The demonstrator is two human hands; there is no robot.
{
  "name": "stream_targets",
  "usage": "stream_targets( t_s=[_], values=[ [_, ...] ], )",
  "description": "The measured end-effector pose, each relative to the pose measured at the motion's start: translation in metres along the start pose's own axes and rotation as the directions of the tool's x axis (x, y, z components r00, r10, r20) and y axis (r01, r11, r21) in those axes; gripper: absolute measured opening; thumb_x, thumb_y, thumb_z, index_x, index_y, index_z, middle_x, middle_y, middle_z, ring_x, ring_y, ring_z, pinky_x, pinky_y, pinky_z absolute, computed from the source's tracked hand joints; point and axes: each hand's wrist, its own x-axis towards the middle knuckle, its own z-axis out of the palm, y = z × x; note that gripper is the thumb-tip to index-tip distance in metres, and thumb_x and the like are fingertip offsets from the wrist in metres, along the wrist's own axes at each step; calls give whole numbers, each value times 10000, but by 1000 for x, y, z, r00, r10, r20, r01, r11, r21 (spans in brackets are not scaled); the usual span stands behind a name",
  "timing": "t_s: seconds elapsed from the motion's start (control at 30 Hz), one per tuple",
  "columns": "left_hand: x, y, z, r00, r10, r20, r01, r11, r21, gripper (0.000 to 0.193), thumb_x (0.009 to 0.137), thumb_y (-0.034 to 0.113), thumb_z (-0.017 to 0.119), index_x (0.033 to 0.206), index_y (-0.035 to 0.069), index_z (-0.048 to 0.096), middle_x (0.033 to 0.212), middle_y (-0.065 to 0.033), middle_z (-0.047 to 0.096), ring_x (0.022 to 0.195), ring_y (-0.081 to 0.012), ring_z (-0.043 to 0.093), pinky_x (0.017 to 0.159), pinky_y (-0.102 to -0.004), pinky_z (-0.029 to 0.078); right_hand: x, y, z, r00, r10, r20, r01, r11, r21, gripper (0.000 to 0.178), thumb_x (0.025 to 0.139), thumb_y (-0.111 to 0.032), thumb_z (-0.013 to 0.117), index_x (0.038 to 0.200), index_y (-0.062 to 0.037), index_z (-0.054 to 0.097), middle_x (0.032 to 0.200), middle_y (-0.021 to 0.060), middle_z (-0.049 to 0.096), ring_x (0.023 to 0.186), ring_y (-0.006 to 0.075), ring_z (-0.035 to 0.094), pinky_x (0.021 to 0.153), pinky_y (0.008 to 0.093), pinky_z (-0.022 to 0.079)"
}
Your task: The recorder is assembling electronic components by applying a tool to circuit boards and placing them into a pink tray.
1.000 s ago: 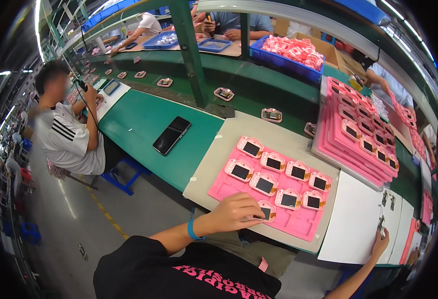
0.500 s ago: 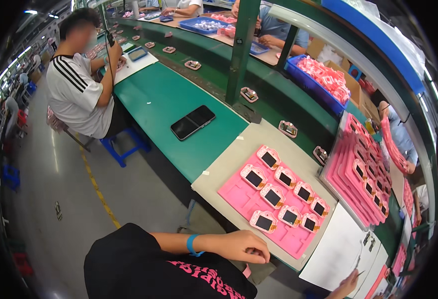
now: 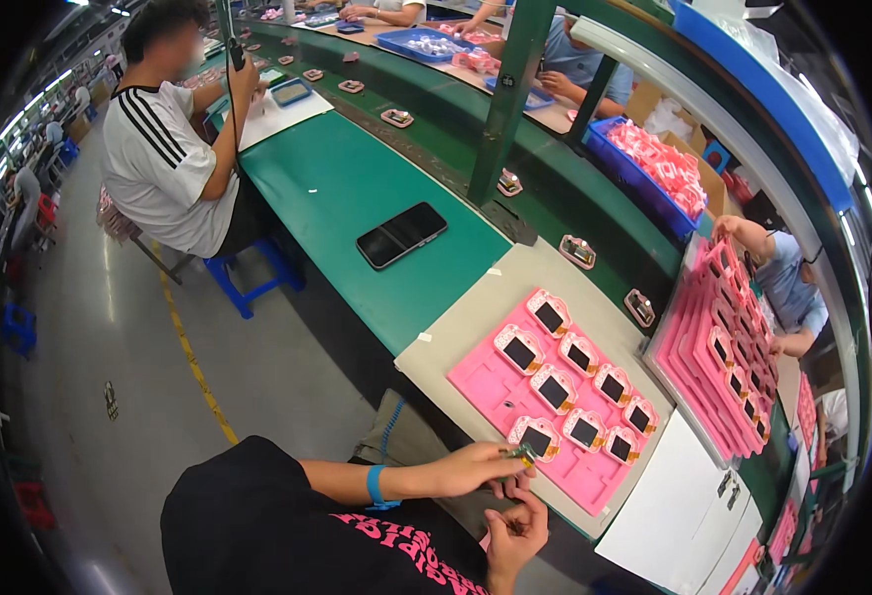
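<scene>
My left hand (image 3: 468, 470), with a blue band at its wrist, pinches a small green circuit board (image 3: 521, 455) in front of the pink tray's near edge. Just below it, my right hand (image 3: 517, 528) has its fingers curled close to the left fingertips; what they hold, if anything, is too small to make out. Beyond both hands lies the pink foam tray (image 3: 486, 375) on a beige board. Several pink-framed units with dark screens (image 3: 535, 437) sit in its slots, each with a small orange-brown tab.
A black phone (image 3: 402, 236) lies on the green mat (image 3: 327, 188). Stacked pink trays (image 3: 689, 367) stand at right, beside a white sheet (image 3: 669, 496). Pink units (image 3: 577, 252) line the green conveyor. A co-worker (image 3: 163, 159) sits at left; another person (image 3: 788, 283) reaches toward the stack.
My right hand has come left from beside the white sheet to my left hand. The circuit board now shows in my left fingers, which were curled before. A person's arms have reached over the stacked trays.
</scene>
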Motion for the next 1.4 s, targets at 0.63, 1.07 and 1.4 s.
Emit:
stream_targets(
  t_s=[0.63, 1.07, 1.4],
  values=[
    [111, 47, -15, 986, 106, -126, 41, 582, 812, 168, 960, 145, 729, 1011, -15, 722, 749, -44, 723, 551, -114, 556, 529, -261, 436, 101, 54, -65, 851, 378, 365, -502, 790, 352, 181, 1142, -189, 510, 1184, -31, 587, 727, 84, 669, 505, 117, 533, 481, 214, 371],
    [159, 43, 6, 980, 88, -180, 152, 261, 953, 318, 896, 133, 763, 1143, -49, 681, 823, -60, 773, 624, -171, 639, 583, -305, 486, 133, 44, -59, 775, 377, 507, -576, 753, 319, 145, 1152, -174, 484, 1169, -47, 552, 681, 93, 691, 457, 129, 557, 448, 219, 381],
    [159, 40, 0, 978, 81, -194, 137, 456, 879, 316, 902, 66, 749, 1168, -73, 651, 948, -105, 794, 703, -145, 672, 618, -268, 537, 154, 43, -53, 750, 345, 565, -597, 721, 353, 123, 1155, -166, 477, 1161, -55, 528, 646, 96, 677, 423, 125, 530, 416, 221, 358]
  ],
)
